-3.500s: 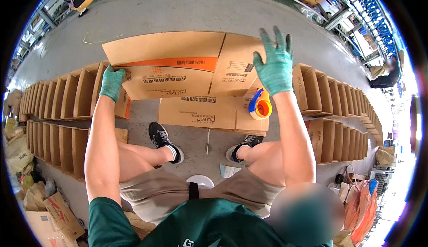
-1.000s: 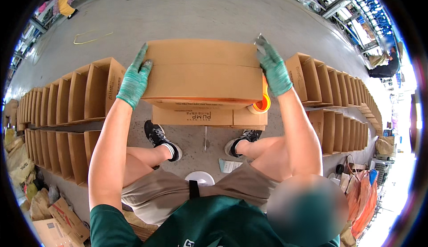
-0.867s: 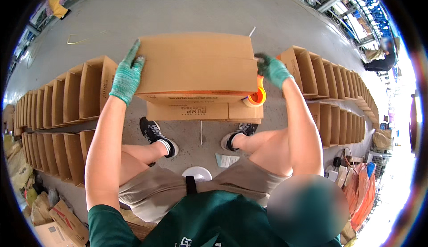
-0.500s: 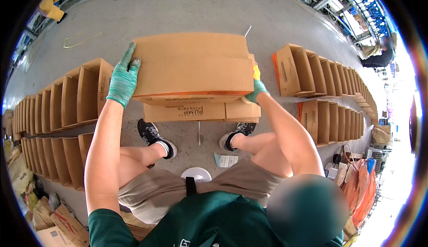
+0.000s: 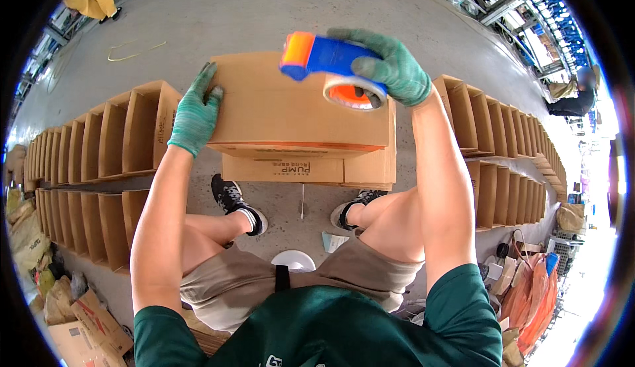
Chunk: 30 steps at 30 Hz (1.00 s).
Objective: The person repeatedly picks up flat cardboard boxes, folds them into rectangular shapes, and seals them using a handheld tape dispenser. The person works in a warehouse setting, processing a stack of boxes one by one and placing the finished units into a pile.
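A blue tape dispenser [image 5: 338, 56] hovers over a closed carton [image 5: 278, 115].

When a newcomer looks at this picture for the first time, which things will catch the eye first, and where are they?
Probably the blue and orange tape dispenser, held in the green-gloved right grip over the brown carton near the picture's centre. The left grip, gloved too, rests against that carton's left end. Next, the long rows of open cartons stand out on the floor at both sides.
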### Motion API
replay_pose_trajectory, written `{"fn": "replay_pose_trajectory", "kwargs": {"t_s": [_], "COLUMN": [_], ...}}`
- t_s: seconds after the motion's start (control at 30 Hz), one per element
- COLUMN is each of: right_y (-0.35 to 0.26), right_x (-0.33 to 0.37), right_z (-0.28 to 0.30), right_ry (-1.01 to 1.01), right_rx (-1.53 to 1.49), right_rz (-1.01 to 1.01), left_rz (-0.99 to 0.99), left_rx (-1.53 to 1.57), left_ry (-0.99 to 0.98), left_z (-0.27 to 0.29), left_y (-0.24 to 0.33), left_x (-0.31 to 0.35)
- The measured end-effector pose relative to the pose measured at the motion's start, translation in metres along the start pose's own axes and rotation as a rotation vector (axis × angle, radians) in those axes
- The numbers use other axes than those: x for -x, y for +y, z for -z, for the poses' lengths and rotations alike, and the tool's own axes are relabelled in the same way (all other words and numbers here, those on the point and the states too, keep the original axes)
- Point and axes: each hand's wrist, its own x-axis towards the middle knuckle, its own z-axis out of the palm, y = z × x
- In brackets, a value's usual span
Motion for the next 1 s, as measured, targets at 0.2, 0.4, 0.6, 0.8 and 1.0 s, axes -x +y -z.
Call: {"fn": "replay_pose_trajectory", "kwargs": {"t_s": [0.2, 0.4, 0.6, 0.8, 1.0], "right_y": [0.020, 0.024, 0.024, 0.019, -0.003], "right_x": [-0.004, -0.002, -0.005, -0.004, -0.009], "right_z": [0.015, 0.018, 0.018, 0.019, 0.013], "right_ry": [-0.100, -0.077, -0.088, -0.104, -0.215], "right_rx": [-0.024, -0.013, -0.051, -0.047, -0.012], "right_rz": [-0.061, -0.072, -0.101, -0.148, -0.257], "left_rz": [-0.312, 0.543, 0.713, 0.643, 0.499], "left_rx": [-0.428, 0.955, 1.157, 1.110, 0.732], "left_ry": [0.229, -0.191, -0.420, -0.344, -0.196], "left_z": [-0.001, -0.022, -0.041, -0.056, -0.064], "left_y": [0.061, 0.112, 0.130, 0.140, 0.133], "left_x": [0.008, 0.017, 0.006, 0.011, 0.001]}}
